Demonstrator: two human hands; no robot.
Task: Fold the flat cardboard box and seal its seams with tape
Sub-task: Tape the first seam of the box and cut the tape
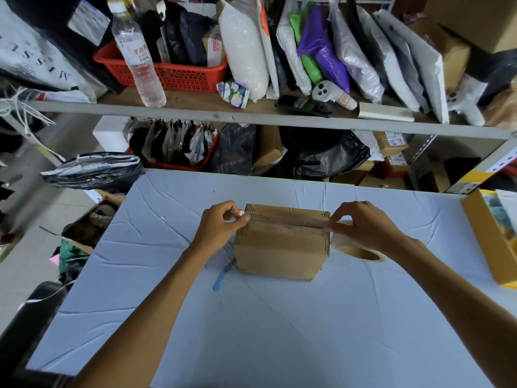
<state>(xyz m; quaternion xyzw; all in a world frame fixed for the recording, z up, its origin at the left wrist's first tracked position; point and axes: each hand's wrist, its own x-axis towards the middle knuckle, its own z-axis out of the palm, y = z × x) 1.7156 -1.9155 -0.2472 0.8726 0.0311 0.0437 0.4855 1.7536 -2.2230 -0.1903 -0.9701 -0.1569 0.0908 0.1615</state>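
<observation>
A small brown cardboard box stands folded on the white table. A clear strip of tape stretches over the seam on its top. My left hand pinches the strip's free end at the box's left edge. My right hand grips the strip at the box's right edge, just above the tape roll, which lies on the table partly hidden under that hand.
A blue-handled cutter lies on the table beside the box's front left corner. A yellow box sits at the table's right edge. Behind the table stands a metal shelf crowded with bags, a water bottle and red baskets.
</observation>
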